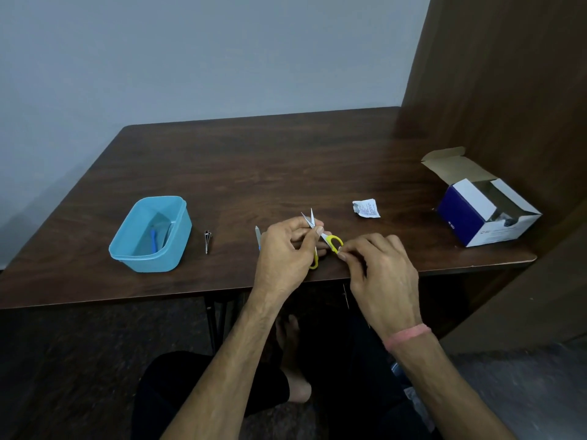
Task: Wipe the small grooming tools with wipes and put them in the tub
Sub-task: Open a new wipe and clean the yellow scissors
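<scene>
Small yellow-handled scissors sit between both hands near the table's front edge, their blades spread open and pointing away from me. My left hand pinches the scissors near the pivot, with what looks like a white wipe under the thumb. My right hand pinches the yellow handle loop. The blue plastic tub stands to the left and holds a blue-handled tool. A metal nail clipper lies between the tub and my left hand. A nail file shows just left of my left hand.
A torn white wipe sachet lies behind my hands. An open blue and white cardboard box stands at the table's right end beside a wooden panel. The table's front edge runs just under my wrists.
</scene>
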